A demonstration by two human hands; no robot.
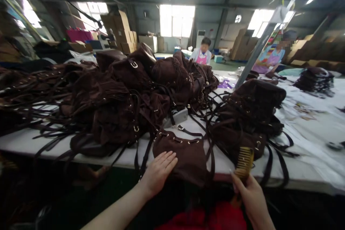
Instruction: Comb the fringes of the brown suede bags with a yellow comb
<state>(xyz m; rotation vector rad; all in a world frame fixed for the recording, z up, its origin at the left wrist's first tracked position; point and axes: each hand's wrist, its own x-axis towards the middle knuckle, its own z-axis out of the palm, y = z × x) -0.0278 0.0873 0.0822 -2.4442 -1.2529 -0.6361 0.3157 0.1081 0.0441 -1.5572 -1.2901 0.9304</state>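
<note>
A dark brown bag with metal eyelets along its top lies at the table's front edge. My left hand rests flat on the left part of this bag, fingers stretched out. To the right of the bag, my right hand is closed round a yellowish wide-toothed comb, its teeth pointing up and left. The comb is held apart from the bag, in front of another brown bag. A strap with a buckle lies just behind the bag under my left hand.
A large heap of brown fringed bags covers the left and middle of the white table. More bags are stacked at right, beside a slanted metal post. Loose straps hang over the front edge. Two people stand across the table.
</note>
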